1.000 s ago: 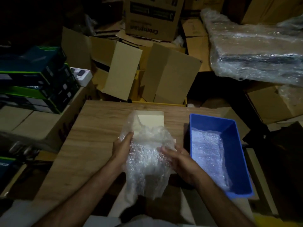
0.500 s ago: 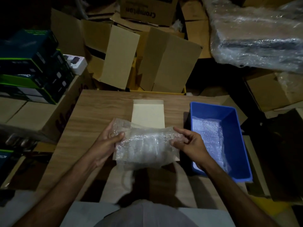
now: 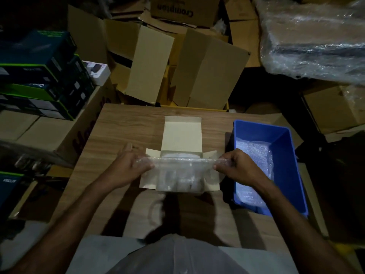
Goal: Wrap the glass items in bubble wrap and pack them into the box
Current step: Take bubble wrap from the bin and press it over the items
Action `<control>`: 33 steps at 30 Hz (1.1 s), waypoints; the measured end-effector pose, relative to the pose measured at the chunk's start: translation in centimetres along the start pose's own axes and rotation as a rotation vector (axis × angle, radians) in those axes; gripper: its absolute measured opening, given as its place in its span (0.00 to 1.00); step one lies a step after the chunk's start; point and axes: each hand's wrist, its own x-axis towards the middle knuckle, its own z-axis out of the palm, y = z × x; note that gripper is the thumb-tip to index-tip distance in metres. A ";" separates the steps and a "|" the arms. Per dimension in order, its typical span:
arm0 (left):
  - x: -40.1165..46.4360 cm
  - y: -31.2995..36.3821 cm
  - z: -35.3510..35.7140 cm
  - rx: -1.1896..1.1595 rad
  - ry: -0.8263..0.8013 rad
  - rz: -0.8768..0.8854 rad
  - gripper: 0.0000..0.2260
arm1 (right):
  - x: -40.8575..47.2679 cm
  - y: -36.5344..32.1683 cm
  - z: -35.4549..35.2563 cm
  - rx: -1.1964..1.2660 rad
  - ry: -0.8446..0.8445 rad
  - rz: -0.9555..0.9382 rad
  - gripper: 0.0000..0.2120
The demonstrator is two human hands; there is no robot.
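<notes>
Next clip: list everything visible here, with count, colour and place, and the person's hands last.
Clear bubble-wrapped bundle: one, held over the small box.
Small beige cardboard box: one, flaps open, table centre.
Wooden table: one, brown.
Blue plastic bin: one, table's right side.
Bubble wrap sheet: one, clear, inside the bin.
Brown cardboard cartons: several, beyond the table.
Dark green-edged boxes: a stack, left.
Plastic-wrapped package: one, upper right.
Left hand: grips bundle's left end.
Right hand: grips its right end.
</notes>
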 end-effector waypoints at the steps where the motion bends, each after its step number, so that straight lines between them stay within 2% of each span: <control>1: -0.3 0.2 -0.5 -0.105 -0.022 -0.005 0.10 | -0.2 -0.2 -0.9 0.090 -0.085 -0.008 0.09; 3: -0.7 1.0 -1.0 -0.436 -0.007 -0.084 0.19 | -1.0 -1.3 -2.4 0.335 -0.208 0.030 0.09; 4: -0.7 1.3 -0.8 -0.583 0.026 -0.129 0.21 | -1.1 -1.4 -2.5 0.448 -0.227 0.068 0.09; 5: -0.7 1.9 -0.5 -0.707 0.056 -0.166 0.19 | -1.0 -1.5 -2.2 0.528 -0.204 0.090 0.10; 7: -0.5 2.7 0.6 -0.802 0.124 -0.228 0.10 | -0.5 -1.2 -0.5 0.637 -0.070 0.145 0.12; 8: -0.4 2.8 1.2 -0.764 0.162 -0.261 0.08 | -0.3 -0.9 0.6 0.689 -0.003 0.183 0.12; 9: -0.3 2.9 1.6 -0.722 0.207 -0.299 0.11 | -0.2 -0.6 1.6 0.740 0.053 0.221 0.13; 10: 0.0 2.3 2.0 -0.682 0.242 -0.334 0.17 | -0.1 -0.1 2.5 0.765 0.098 0.256 0.17; 12: -0.1 1.2 2.5 -0.684 0.241 -0.342 0.29 | -0.3 1.2 3.6 0.754 0.124 0.292 0.33; 14: -0.4 0.1 2.8 -0.719 0.196 -0.296 0.36 | -0.8 1.9 4.1 0.701 0.098 0.231 0.47; 15: -0.6 -0.2 2.8 -0.744 0.165 -0.274 0.36 | -1.0 2.3 4.2 0.677 0.087 0.176 0.46; 19: -1.4 -0.3 2.5 -0.848 -0.016 -0.196 0.27 | -1.6 2.0 3.7 0.523 0.043 0.044 0.30; 21: -1.6 -0.7 2.6 -0.732 -0.078 -0.166 0.30 | -1.7 2.2 3.5 0.481 -0.004 0.013 0.31; 23: -1.5 -0.8 2.6 -0.583 -0.077 -0.144 0.30 | -1.5 2.1 3.8 0.396 0.017 -0.003 0.29; 25: -0.9 -0.9 2.4 -0.427 -0.059 -0.102 0.24 | -0.9 2.1 4.2 0.282 0.091 -0.018 0.18; 27: -0.5 -1.3 2.6 -0.306 -0.052 -0.028 0.16 | -0.3 2.1 4.0 0.226 0.085 -0.043 0.04; 29: 0.0 -2.1 2.6 -0.229 -0.030 0.001 0.13 | 0.3 2.7 3.9 0.283 0.028 -0.076 0.13; 30: 0.0 -2.0 2.4 -0.227 -0.033 -0.004 0.11 | 0.3 2.7 3.5 0.334 -0.007 -0.025 0.14; 33: -0.1 -1.4 2.2 -0.407 -0.132 -0.030 0.09 | 0.1 2.7 2.9 0.547 -0.120 0.089 0.11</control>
